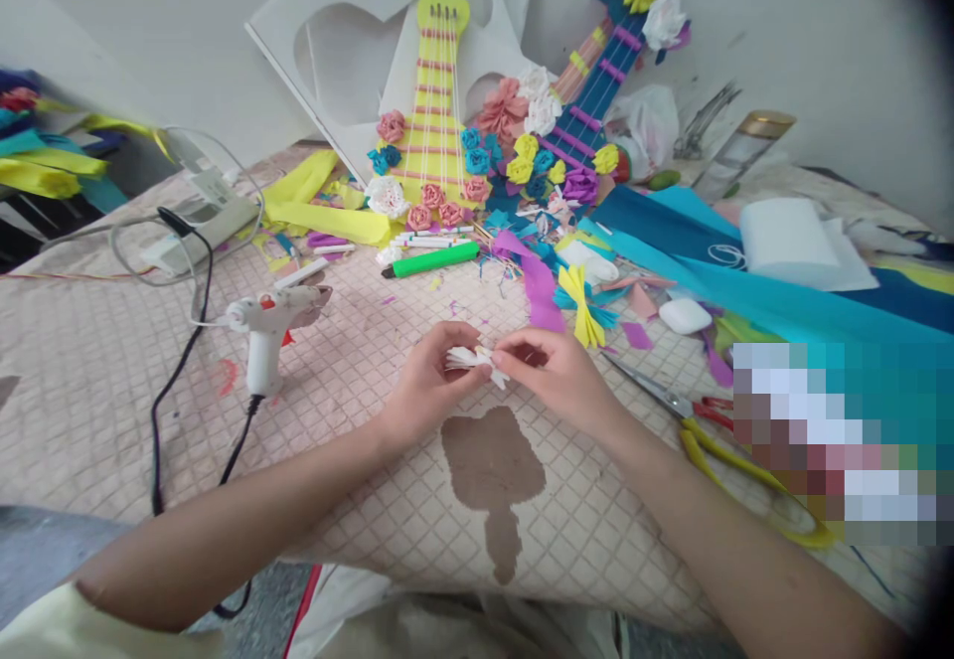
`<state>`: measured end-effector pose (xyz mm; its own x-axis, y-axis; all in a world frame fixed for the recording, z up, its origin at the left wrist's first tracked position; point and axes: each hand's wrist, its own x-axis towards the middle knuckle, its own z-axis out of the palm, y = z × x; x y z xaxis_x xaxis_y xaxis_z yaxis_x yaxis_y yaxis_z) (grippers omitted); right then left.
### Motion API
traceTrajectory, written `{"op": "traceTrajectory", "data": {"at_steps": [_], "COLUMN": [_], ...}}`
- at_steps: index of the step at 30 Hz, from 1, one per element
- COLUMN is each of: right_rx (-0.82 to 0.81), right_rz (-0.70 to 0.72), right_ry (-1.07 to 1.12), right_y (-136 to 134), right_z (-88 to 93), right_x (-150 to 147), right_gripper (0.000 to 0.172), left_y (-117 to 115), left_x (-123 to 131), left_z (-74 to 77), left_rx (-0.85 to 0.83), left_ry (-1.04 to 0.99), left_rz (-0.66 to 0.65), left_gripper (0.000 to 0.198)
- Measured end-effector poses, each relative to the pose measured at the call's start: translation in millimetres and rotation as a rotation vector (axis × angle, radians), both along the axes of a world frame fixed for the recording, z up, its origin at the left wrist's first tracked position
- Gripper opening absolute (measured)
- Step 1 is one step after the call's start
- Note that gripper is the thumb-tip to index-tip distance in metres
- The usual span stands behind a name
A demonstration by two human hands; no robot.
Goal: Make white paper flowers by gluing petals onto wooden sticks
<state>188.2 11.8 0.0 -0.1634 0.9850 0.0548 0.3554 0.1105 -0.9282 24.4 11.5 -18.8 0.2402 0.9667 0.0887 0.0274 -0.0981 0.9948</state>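
Note:
Over the middle of the table, my left hand (439, 371) pinches a small white pleated paper piece (468, 358), perhaps a paper flower. My right hand (548, 366) has its thumb and fingertips closed on the right end of the same piece. Its folded layers fan out between the two hands, and the fingers cover part of it. Just beyond my right hand lies a yellow pleated paper bow (581, 306) on blue fringed paper. To the left of my hands a white hot glue gun (268, 336) rests on the quilted cloth.
Scissors (671, 401) with red and yellow handles lie at right. A green marker (432, 259) sits ahead among paper scraps. Decorated yellow (439, 122) and blue (603, 92) paper guitars lean at the back. A black cord (183, 371) runs down the left. Tissue roll (790, 247) stands right.

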Motion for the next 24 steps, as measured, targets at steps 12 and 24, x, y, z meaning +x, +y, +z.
{"op": "traceTrajectory", "data": {"at_steps": [12, 24], "right_rx": [0.019, 0.014], "right_rz": [0.005, 0.022], "right_ry": [-0.009, 0.026], "right_y": [-0.3, 0.3], "right_z": [0.1, -0.5], "right_x": [0.1, 2.4], "right_gripper": [0.009, 0.008], "left_y": [-1.6, 2.0], "left_x": [0.2, -2.9], "left_z": [-4.4, -4.6], "left_rx": [0.022, 0.066], "left_ry": [-0.021, 0.071], "left_rz": [0.008, 0.039], "left_gripper": [0.021, 0.025]}}
